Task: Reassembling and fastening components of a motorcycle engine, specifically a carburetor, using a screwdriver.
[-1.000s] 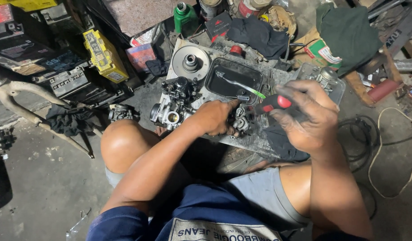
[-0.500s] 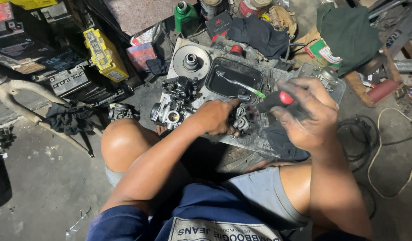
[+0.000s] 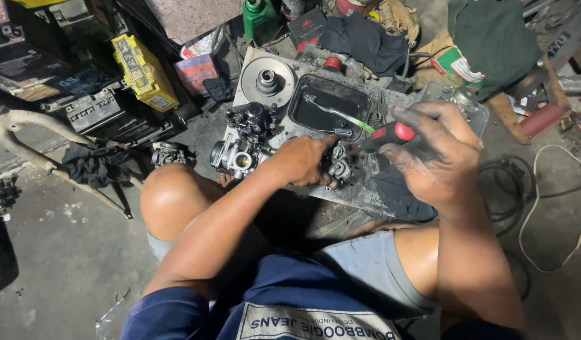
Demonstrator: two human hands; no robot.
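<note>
Your left hand (image 3: 303, 160) clamps a small metal part (image 3: 338, 167); your right hand (image 3: 438, 154) grips a red-handled screwdriver (image 3: 391, 134). Beyond, a black tray (image 3: 303, 113) holds a toothbrush (image 3: 337, 113).

yellow box (image 3: 144, 71): far left, long carton tilted on dark clutter, with a pale label at its near end
pink packet (image 3: 196, 72): just right of the yellow box, flat and squarish
dark carton (image 3: 306, 25): far centre, small, with a red mark
green-and-red box (image 3: 455, 65): far right, cardboard, partly under green cloth
green bottle (image 3: 259, 17): far centre, beside the dark carton
</note>
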